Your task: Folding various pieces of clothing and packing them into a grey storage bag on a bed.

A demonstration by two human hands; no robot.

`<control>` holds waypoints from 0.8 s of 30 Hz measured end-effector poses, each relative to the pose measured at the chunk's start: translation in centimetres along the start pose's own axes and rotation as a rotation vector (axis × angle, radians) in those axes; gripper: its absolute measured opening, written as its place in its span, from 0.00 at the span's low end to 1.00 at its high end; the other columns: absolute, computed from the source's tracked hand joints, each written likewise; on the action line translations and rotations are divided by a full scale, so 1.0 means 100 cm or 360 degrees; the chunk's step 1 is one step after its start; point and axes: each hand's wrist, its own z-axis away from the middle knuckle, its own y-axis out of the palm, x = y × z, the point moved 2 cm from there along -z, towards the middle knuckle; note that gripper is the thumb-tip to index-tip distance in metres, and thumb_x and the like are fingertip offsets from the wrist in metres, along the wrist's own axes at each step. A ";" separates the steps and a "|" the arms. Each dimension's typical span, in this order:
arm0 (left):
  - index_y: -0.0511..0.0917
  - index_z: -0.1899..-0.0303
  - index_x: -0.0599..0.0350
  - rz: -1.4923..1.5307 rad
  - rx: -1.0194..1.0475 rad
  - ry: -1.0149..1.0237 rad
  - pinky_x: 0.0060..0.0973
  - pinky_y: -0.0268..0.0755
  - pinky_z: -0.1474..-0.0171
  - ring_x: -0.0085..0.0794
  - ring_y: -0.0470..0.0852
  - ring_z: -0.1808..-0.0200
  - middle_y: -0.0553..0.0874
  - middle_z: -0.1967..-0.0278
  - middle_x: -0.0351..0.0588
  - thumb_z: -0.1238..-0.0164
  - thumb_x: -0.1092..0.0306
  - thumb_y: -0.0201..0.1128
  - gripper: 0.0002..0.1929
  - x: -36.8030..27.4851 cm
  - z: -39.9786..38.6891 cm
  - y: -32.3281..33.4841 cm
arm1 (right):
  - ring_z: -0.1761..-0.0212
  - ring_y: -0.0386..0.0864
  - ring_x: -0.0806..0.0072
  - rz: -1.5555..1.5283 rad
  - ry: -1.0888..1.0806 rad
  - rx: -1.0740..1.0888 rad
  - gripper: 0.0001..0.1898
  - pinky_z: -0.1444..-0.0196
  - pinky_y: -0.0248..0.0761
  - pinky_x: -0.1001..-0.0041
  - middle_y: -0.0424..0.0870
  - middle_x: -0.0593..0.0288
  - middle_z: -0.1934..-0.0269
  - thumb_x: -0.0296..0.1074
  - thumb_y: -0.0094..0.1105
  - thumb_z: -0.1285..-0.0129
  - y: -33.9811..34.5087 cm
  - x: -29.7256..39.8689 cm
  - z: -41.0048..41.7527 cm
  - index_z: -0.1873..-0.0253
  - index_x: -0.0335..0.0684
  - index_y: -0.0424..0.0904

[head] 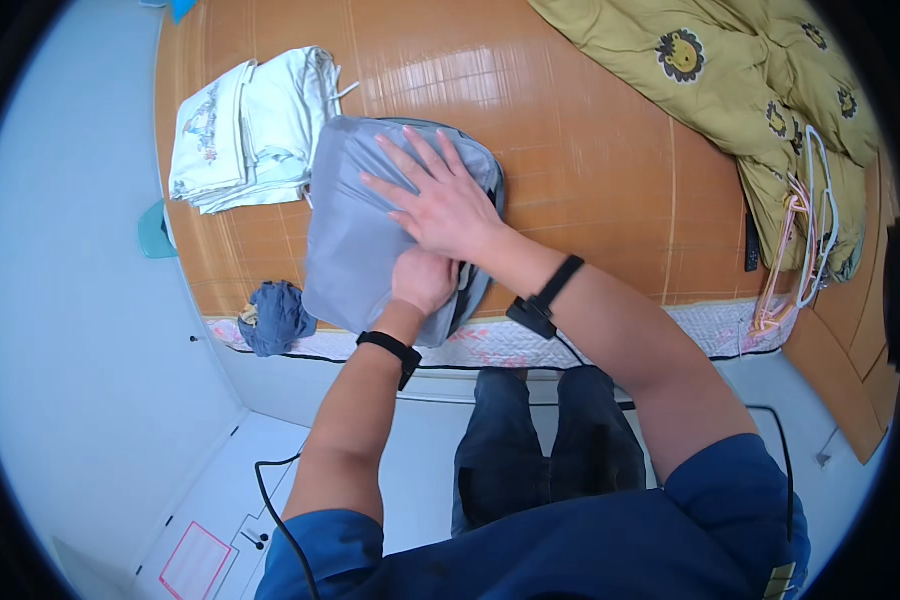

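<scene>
A grey fabric storage bag (349,225), with a darker edge along its right side, lies near the front of the bed. My right hand (442,202) rests flat on its top, fingers spread and pointing away from me. Just below it, my left hand (425,280) is curled into a fist at the bag's right front part and grips the fabric there. The fingertips of that hand are hidden, so the exact part it holds is unclear. Folded white clothes (247,135) with a printed picture lie against the bag's upper left side.
A woven mat (592,150) covers the bed. Crumpled blue-grey cloth (276,319) sits at the front left edge. To the right are a yellow lion-patterned quilt (720,82), a black remote control (751,241) and several clothes hangers (810,225). A white wall (67,247) stands left.
</scene>
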 end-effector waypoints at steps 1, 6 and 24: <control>0.82 0.51 0.58 0.0001 -0.0012 0.0011 0.53 0.84 0.54 0.53 0.92 0.59 0.90 0.58 0.55 0.15 0.58 0.59 0.13 -0.009 -0.005 0.002 | 0.07 0.54 0.49 0.0068 0.0051 0.0158 0.34 0.09 0.44 0.40 0.59 0.55 0.09 0.53 0.66 0.23 0.024 -0.022 0.007 0.15 0.60 0.72; 0.81 0.52 0.56 0.0371 -0.0496 0.0200 0.50 0.83 0.55 0.54 0.90 0.59 0.89 0.58 0.55 0.15 0.59 0.60 0.11 -0.004 -0.002 -0.015 | 0.08 0.54 0.48 0.0170 0.0110 0.0188 0.36 0.09 0.40 0.37 0.57 0.56 0.08 0.65 0.61 0.23 0.057 -0.044 0.009 0.13 0.69 0.69; 0.73 0.17 0.16 -0.0145 -0.0975 -0.0276 0.83 0.25 0.16 0.59 0.47 0.08 0.62 0.10 0.38 0.20 0.31 0.55 0.33 0.022 -0.063 -0.039 | 0.10 0.60 0.43 -0.0370 0.0195 0.0163 0.36 0.09 0.52 0.48 0.62 0.38 0.13 0.29 0.60 0.28 0.062 -0.081 0.025 0.17 0.25 0.65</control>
